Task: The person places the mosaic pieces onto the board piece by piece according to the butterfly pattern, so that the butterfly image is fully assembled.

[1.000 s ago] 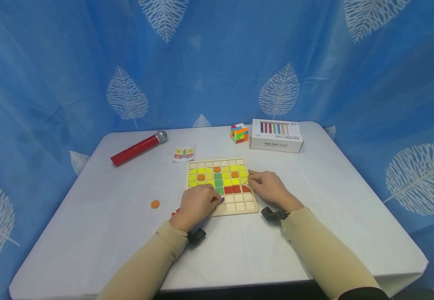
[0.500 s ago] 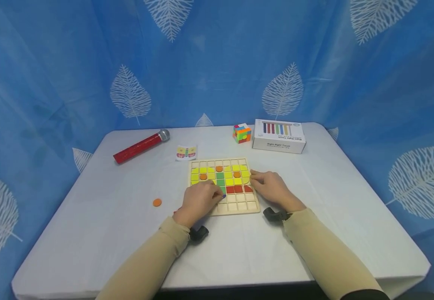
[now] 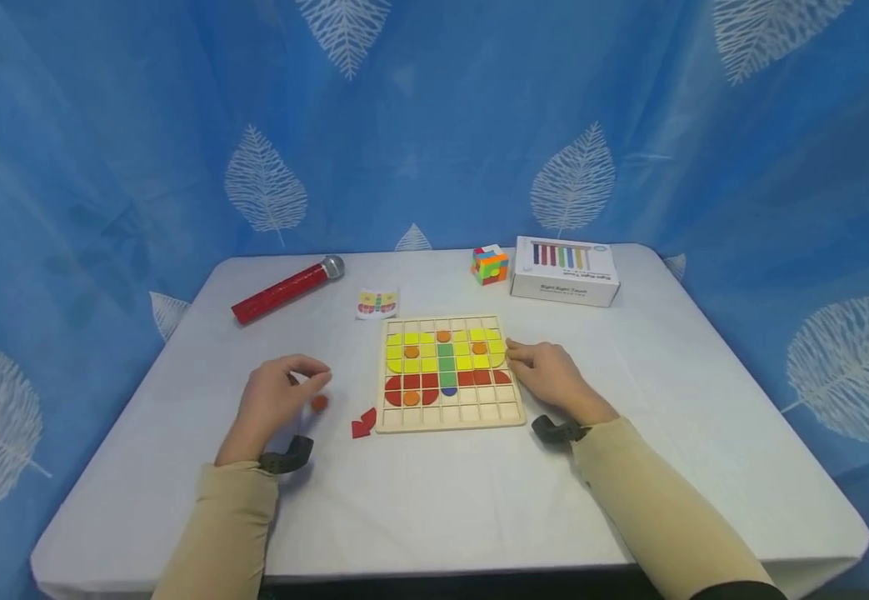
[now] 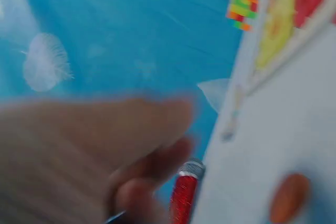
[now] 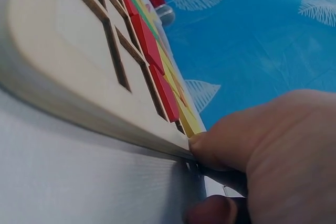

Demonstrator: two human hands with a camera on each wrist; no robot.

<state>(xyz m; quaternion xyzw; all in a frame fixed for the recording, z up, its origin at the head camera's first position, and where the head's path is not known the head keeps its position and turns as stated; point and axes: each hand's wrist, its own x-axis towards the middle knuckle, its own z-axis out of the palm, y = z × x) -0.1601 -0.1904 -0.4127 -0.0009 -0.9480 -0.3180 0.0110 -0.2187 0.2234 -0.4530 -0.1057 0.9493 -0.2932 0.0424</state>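
A wooden grid board (image 3: 479,414) lies mid-table, holding yellow, red, green and orange pieces in a butterfly-like pattern. Below its green column sits a blue piece (image 3: 449,391). My right hand (image 3: 554,379) pinches the board's right edge, thumb on top, as the right wrist view shows. To the left of the board, my left hand (image 3: 277,400) hovers beside a loose orange disc (image 3: 319,403), thumb and fingers apart with nothing between them. The left wrist view has that hand (image 4: 100,150) blurred, with the orange disc (image 4: 290,198) away from it. Red pieces (image 3: 363,423) lie off the board's lower left corner.
A small pattern card (image 3: 377,304) lies behind the board. Farther back are a red microphone (image 3: 284,292), a colourful puzzle cube (image 3: 490,265) and a white box (image 3: 565,272). A blue leaf-printed curtain (image 3: 434,125) hangs behind the white-covered table (image 3: 434,508).
My left hand has left the blue piece in the board below the green column and moved left to the orange disc, uncovering the red pieces. My right hand has stayed at the board's edge.
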